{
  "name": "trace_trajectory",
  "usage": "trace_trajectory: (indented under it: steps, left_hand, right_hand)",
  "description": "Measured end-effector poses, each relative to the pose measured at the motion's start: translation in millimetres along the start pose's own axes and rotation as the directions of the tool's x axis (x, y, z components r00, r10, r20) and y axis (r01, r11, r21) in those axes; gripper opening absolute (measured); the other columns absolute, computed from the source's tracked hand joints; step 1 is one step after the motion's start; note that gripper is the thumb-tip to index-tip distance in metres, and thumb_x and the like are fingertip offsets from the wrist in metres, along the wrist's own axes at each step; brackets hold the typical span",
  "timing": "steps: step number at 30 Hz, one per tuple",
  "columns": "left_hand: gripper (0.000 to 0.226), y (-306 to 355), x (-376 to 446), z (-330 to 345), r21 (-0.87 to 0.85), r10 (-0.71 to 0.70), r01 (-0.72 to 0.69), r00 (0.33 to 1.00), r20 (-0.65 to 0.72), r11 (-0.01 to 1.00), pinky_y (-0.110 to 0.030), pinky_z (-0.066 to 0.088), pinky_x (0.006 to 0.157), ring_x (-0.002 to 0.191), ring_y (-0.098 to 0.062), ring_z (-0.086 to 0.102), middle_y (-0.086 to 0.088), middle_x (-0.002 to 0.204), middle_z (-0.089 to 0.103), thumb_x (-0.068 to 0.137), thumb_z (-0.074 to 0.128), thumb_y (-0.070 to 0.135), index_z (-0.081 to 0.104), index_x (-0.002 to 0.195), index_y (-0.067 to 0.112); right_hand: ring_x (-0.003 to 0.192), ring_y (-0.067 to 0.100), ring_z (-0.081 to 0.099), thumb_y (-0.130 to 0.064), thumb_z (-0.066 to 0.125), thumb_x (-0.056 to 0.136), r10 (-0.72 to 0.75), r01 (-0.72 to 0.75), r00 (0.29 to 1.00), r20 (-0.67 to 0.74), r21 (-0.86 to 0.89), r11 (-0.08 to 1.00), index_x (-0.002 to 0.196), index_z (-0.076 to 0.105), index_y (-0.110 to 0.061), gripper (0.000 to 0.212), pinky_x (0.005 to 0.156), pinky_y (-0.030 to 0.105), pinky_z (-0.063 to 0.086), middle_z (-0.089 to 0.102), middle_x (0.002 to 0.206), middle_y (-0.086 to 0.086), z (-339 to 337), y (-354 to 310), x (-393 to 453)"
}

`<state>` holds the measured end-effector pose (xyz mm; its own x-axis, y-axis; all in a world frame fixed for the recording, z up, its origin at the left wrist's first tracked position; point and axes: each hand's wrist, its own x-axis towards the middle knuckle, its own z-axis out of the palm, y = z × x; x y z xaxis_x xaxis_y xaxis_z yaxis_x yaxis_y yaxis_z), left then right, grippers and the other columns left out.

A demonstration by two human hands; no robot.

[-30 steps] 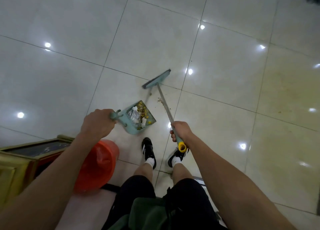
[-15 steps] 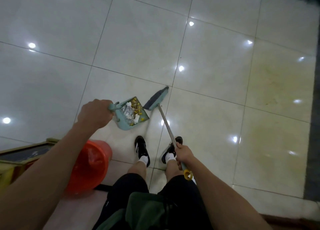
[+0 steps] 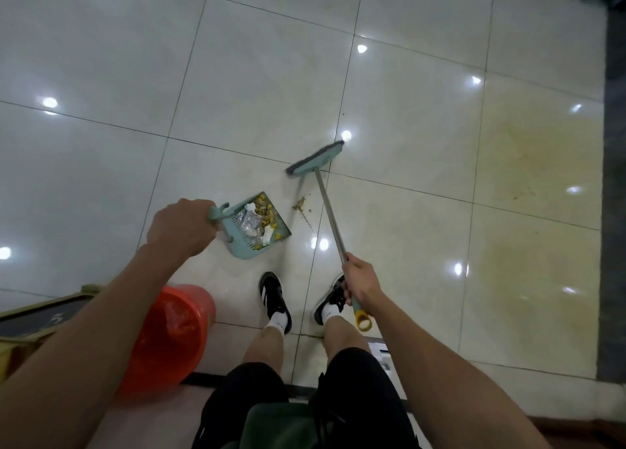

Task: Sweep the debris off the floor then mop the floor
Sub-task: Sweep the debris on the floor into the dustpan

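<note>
My left hand (image 3: 181, 227) grips the handle of a teal dustpan (image 3: 252, 242) whose open edge faces right on the pale tiled floor. Yellow scraps, crumpled plastic and white paper bits lie inside it. My right hand (image 3: 360, 284) holds the metal shaft of a broom near its yellow end cap (image 3: 363, 320). The teal broom head (image 3: 316, 159) is on the floor, up and right of the dustpan. A small pile of brown debris (image 3: 299, 206) with a thin trail lies between the pan's mouth and the broom shaft.
An orange bucket (image 3: 169, 337) lined with plastic stands at my left leg. A gold-framed dark panel (image 3: 37, 320) lies at the far left. My black shoes (image 3: 274, 299) stand just below the dustpan. A dark strip (image 3: 614, 194) borders the floor on the right, beside yellowish stains.
The broom head has swung away from the dustpan's mouth, up and to the right, uncovering a small brown pile. The dustpan has stayed in my left hand.
</note>
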<state>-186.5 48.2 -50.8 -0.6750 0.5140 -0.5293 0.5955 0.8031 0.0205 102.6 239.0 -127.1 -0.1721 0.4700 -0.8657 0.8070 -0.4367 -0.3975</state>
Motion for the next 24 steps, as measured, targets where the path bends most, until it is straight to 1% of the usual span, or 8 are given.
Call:
trace_trajectory:
  steps: [3, 5, 8, 13, 16, 19, 22, 24]
  left_hand:
    - [0.010, 0, -1, 5, -0.017, -0.033, 0.033, 0.999, -0.009, 0.999, -0.031, 0.044, 0.062, 0.073, -0.028, 0.063, 0.000, 0.077, 0.062, 0.091, 0.059, 0.037, 0.064, 0.090, 0.028]
    - [0.009, 2, -1, 7, -0.022, -0.038, 0.038, 0.999, -0.018, 0.999, -0.031, 0.043, 0.062, 0.071, -0.028, 0.062, 0.000, 0.077, 0.062, 0.090, 0.060, 0.038, 0.064, 0.092, 0.030]
    - [0.007, 9, 1, 7, -0.022, -0.040, 0.039, 0.999, -0.022, 0.999, -0.030, 0.041, 0.060, 0.067, -0.026, 0.058, 0.003, 0.072, 0.057, 0.088, 0.059, 0.037, 0.063, 0.092, 0.033]
    - [0.009, 23, 1, 12, -0.021, -0.026, 0.025, 0.999, -0.028, 0.999, -0.030, 0.038, 0.057, 0.060, -0.020, 0.052, 0.006, 0.068, 0.053, 0.092, 0.056, 0.038, 0.062, 0.093, 0.031]
    - [0.014, 32, 2, 12, -0.013, -0.004, 0.003, 0.999, -0.035, 1.000, -0.031, 0.043, 0.059, 0.065, -0.023, 0.058, 0.004, 0.072, 0.057, 0.094, 0.055, 0.040, 0.064, 0.098, 0.030]
    - [0.017, 42, 5, 12, 0.002, 0.003, -0.003, 0.999, -0.038, 1.000, -0.034, 0.051, 0.064, 0.068, -0.024, 0.061, 0.002, 0.076, 0.061, 0.095, 0.054, 0.041, 0.065, 0.103, 0.031]
    - [0.017, 50, 6, 12, 0.025, 0.000, 0.002, 0.998, -0.060, 1.000, -0.032, 0.046, 0.062, 0.067, -0.025, 0.059, 0.002, 0.075, 0.059, 0.095, 0.054, 0.041, 0.065, 0.103, 0.030]
    - [0.018, 53, 7, 11, 0.033, -0.006, 0.008, 0.998, -0.059, 0.999, -0.033, 0.046, 0.063, 0.068, -0.025, 0.060, 0.001, 0.078, 0.061, 0.095, 0.054, 0.042, 0.065, 0.105, 0.030]
  right_hand:
    - [0.044, 0.017, 0.046, -0.020, 0.039, 0.093, 0.005, -0.004, 1.000, -0.004, 0.057, 0.998, 0.142, 0.048, -0.032, 0.051, 0.039, 0.025, 0.041, 0.053, 0.064, 0.008, 5, -37, 24]
    - [0.044, 0.019, 0.046, -0.018, 0.039, 0.089, -0.001, 0.002, 1.000, -0.008, 0.104, 0.995, 0.133, 0.054, -0.033, 0.049, 0.040, 0.025, 0.040, 0.053, 0.065, 0.010, 9, -65, 39]
    - [0.043, 0.021, 0.044, -0.013, 0.036, 0.084, 0.003, 0.002, 0.999, -0.033, 0.174, 0.985, 0.105, 0.058, -0.012, 0.031, 0.043, 0.027, 0.040, 0.053, 0.066, 0.014, 16, -106, 64]
    - [0.041, 0.019, 0.042, -0.005, 0.037, 0.083, 0.004, 0.000, 1.000, -0.014, 0.301, 0.954, 0.094, 0.051, -0.004, 0.019, 0.043, 0.023, 0.037, 0.054, 0.070, 0.017, 22, -166, 102]
    - [0.040, 0.015, 0.040, -0.003, 0.036, 0.086, 0.015, -0.017, 1.000, 0.009, 0.349, 0.937, 0.094, 0.051, -0.006, 0.017, 0.042, 0.021, 0.037, 0.058, 0.074, 0.018, 18, -188, 122]
    - [0.043, 0.015, 0.039, -0.002, 0.034, 0.092, 0.016, -0.035, 0.999, 0.051, 0.391, 0.920, 0.103, 0.047, -0.004, 0.018, 0.040, 0.020, 0.035, 0.058, 0.078, 0.018, 13, -198, 142]
    - [0.048, 0.016, 0.037, -0.002, 0.032, 0.098, 0.006, -0.042, 0.996, 0.093, 0.395, 0.918, 0.115, 0.044, -0.006, 0.021, 0.044, 0.024, 0.035, 0.057, 0.086, 0.021, 9, -197, 157]
    - [0.048, 0.016, 0.036, -0.004, 0.029, 0.098, 0.044, -0.077, 0.994, 0.098, 0.364, 0.928, 0.122, 0.047, -0.011, 0.031, 0.045, 0.023, 0.033, 0.054, 0.085, 0.019, 10, -186, 164]
